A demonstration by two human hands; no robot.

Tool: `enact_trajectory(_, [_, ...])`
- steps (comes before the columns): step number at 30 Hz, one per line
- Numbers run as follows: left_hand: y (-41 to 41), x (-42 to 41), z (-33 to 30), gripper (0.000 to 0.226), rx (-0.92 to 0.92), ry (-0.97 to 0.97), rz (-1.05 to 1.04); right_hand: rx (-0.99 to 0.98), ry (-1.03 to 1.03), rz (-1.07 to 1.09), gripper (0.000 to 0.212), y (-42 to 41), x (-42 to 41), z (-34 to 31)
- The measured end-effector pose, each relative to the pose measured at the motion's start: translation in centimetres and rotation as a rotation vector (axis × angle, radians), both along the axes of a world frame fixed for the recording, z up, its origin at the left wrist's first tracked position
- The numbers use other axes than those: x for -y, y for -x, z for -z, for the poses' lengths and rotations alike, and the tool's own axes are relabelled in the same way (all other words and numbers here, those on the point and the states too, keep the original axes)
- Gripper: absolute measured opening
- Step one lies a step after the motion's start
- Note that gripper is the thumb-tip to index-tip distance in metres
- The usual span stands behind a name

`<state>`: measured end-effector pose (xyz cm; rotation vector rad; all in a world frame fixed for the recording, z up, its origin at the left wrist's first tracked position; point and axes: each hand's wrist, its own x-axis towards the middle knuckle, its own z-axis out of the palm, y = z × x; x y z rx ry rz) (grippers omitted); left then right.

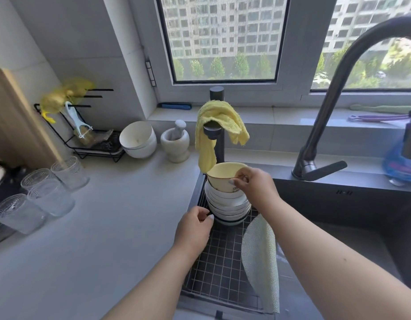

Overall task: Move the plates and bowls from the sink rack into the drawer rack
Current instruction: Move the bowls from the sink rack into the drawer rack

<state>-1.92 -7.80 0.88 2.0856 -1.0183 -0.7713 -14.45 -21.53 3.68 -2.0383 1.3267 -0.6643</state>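
A stack of white plates and bowls (227, 205) stands on the black wire sink rack (219, 269) at the sink's left end. On top sits a tilted cream bowl (223, 179). My right hand (253, 188) pinches that bowl's near rim with thumb and fingers. My left hand (194, 227) hovers beside the bottom of the stack, fingers loosely curled, holding nothing; whether it touches the stack is unclear. The drawer rack is out of view.
A yellow cloth (219, 130) hangs over a small tap behind the stack. A pale mesh cloth (262, 262) drapes over the rack's right edge. Glasses (49, 192), stacked white bowls (138, 139) and a mortar (175, 142) stand on the counter. A tall faucet (326, 112) rises at right.
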Motion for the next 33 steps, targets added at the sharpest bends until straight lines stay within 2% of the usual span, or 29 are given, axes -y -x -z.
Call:
enact_trajectory(4, [0.3,-0.5,-0.5,0.022,-0.042,0.020,-0.005,0.040,0.070,-0.012,0.024,0.6,0.1,-1.3])
enact_trajectory(10, [1.8,-1.1,-1.0,0.008,-0.106,0.045,-0.034,-0.002,0.170,-0.032,0.025,2.5,-1.0,-3.5])
enact_trajectory(16, [4.1,-2.4,-2.4,0.009,-0.253,0.097,-0.139,0.017,0.189,-0.051,0.023,5.7,-4.0,-4.8])
enact_trajectory(20, [6.3,-4.1,-3.6,0.023,-0.438,0.170,-0.265,0.056,0.151,-0.113,0.020,7.9,-7.2,-4.2])
enact_trajectory(24, [8.4,-7.3,-4.7,0.043,-0.821,0.218,-0.375,0.178,0.093,-0.255,0.019,9.6,-10.9,-3.7])
enact_trajectory(26, [9.4,-9.2,-5.2,0.052,-0.973,0.239,-0.382,0.179,0.096,-0.353,0.018,10.2,-12.6,-3.5])
enact_trajectory(28, [10.2,-11.3,-5.6,0.048,-1.061,0.284,-0.412,0.167,0.113,-0.435,0.017,10.6,-14.3,-3.4])
enact_trajectory(31, [11.0,-14.8,-5.9,0.038,-1.097,0.341,-0.516,0.208,0.083,-0.537,0.017,10.9,-16.9,-3.3])
enact_trajectory(33, [11.2,-17.2,-6.2,0.034,-1.101,0.375,-0.591,0.339,-0.082,-0.579,0.021,10.5,-19.1,-3.4])
